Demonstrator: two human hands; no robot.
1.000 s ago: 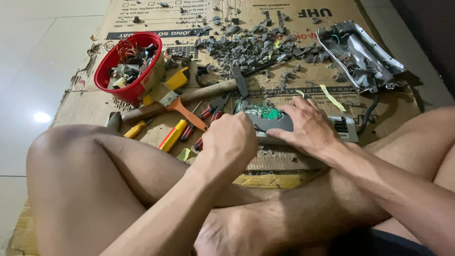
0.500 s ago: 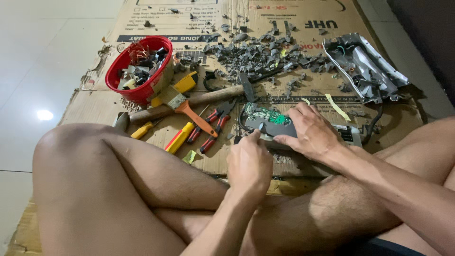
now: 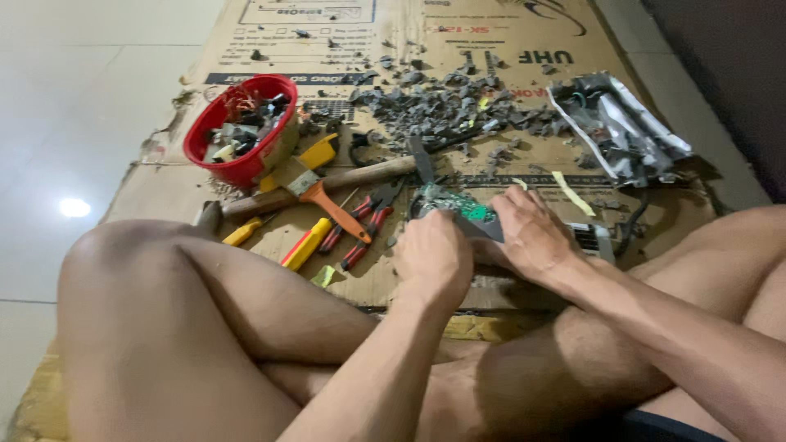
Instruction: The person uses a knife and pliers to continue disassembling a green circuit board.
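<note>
I sit cross-legged on a flattened cardboard sheet (image 3: 508, 33). My right hand (image 3: 532, 237) presses down on a grey device housing (image 3: 585, 237) with a green circuit board (image 3: 458, 203) showing at its left end. My left hand (image 3: 434, 258) is closed at the board's near-left edge; whatever it grips is hidden by the fingers. Left of it lie red-handled pliers (image 3: 360, 225), a yellow-handled tool (image 3: 307, 243), a paintbrush with an orange handle (image 3: 315, 192) and a wooden-handled hammer (image 3: 327, 184).
A red bowl (image 3: 201, 143) of small parts stands at the back left. A heap of grey broken fragments (image 3: 446, 102) lies behind the board. Crumpled silver metal pieces (image 3: 618, 123) sit at the back right. White tiled floor (image 3: 74, 106) borders the cardboard on the left.
My left hand has come forward from my lap onto the near-left edge of the circuit board. My right hand stays on the housing. The camera has tilted slightly.
</note>
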